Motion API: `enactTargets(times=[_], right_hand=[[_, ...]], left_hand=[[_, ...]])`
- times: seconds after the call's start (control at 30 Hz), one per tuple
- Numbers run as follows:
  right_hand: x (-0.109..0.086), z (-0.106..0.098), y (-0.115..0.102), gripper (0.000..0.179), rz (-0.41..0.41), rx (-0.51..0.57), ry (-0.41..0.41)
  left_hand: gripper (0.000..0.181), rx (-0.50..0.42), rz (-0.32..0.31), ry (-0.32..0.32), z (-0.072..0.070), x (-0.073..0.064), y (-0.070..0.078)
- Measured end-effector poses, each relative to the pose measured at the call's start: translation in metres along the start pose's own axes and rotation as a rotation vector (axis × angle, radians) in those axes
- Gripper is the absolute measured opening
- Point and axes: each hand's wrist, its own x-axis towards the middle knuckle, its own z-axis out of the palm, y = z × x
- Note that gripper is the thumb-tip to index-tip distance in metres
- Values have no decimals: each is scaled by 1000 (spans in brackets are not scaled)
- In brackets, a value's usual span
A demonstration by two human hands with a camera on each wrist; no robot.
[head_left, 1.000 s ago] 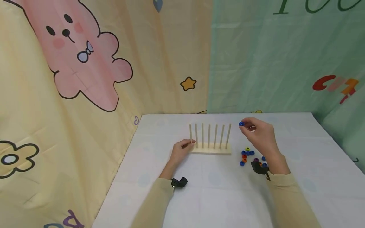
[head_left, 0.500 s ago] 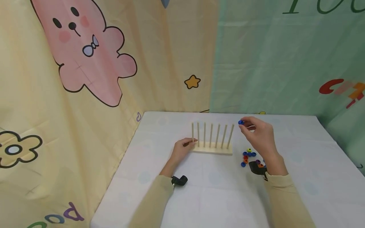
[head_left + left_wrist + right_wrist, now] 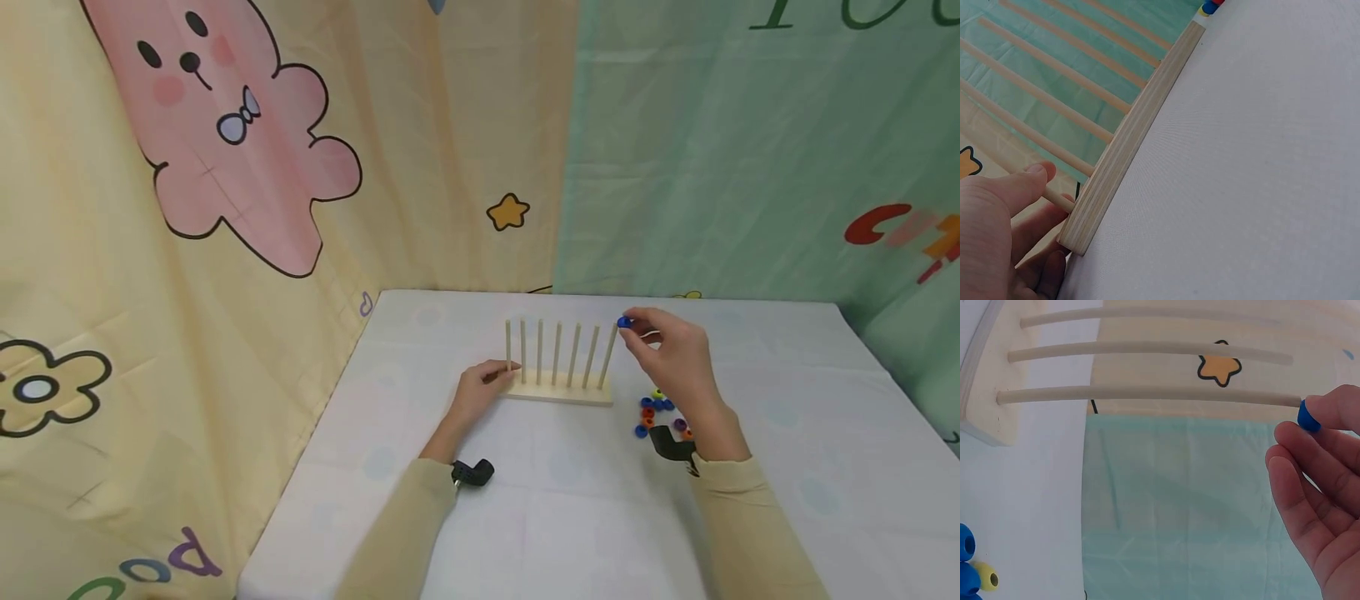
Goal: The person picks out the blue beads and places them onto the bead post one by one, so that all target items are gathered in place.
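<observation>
A pale wooden peg rack (image 3: pixel 558 392) stands on the white table, a row of several bare upright pegs rising from its flat base. At its left end my left hand (image 3: pixel 474 395) grips it, thumb and fingers around the end peg (image 3: pixel 1060 199) close above the base. My right hand (image 3: pixel 677 357) pinches a blue bead (image 3: pixel 624 322) between thumb and fingertips. In the right wrist view that bead sits right at the tip of the rightmost peg (image 3: pixel 1147 394), partly covered by the thumb.
Loose beads in blue, red, orange, yellow and purple lie right of the rack, among them a yellow bead (image 3: pixel 986 576) beside blue ones. My right wrist hides part of the group. Patterned curtains (image 3: pixel 450 150) hang behind and left of the table (image 3: pixel 540 500).
My right hand has moved left with the blue bead, from beside the rack to the rightmost peg's tip. The left hand keeps its grip on the rack. The head view has shifted slightly.
</observation>
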Motion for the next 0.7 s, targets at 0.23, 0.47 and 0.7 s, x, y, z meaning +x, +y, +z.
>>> enactTargets(times=[0.23, 0.47, 0.7], right_hand=[[0, 3, -3, 26, -2, 1, -22], [-1, 5, -4, 26, -3, 20, -22], [-2, 8, -1, 27, -1, 24, -21]], left_hand=[[20, 16, -19, -18, -1, 1, 2], [20, 42, -31, -41, -2, 1, 0], [21, 40, -18, -33, -1, 1, -2]])
